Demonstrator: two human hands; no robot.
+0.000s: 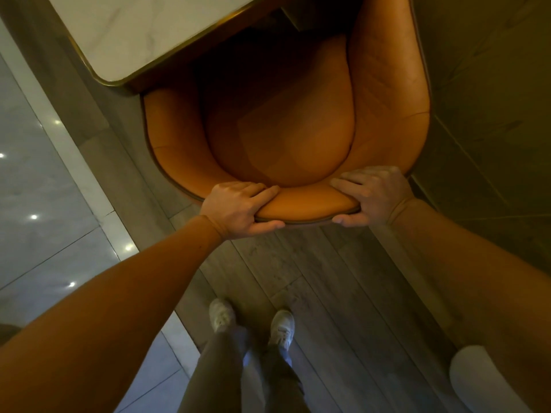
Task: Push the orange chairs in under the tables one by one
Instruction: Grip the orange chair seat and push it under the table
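An orange leather tub chair (283, 135) stands directly below me, its curved backrest nearest to me. My left hand (238, 208) grips the top of the backrest on the left, fingers over the padded rim and thumb behind it. My right hand (369, 195) grips the same rim on the right in the same way. The front of the seat lies in shadow beneath the white marble table (125, 34) with a brass edge, whose rounded corner overlaps the chair's left arm.
Dark wood planks (313, 278) run under my two feet (253, 320). A glossy pale tiled floor (38, 189) lies to the left. A dark panelled surface (489, 114) stands close along the chair's right side. A white rounded object (477, 380) sits at the lower right.
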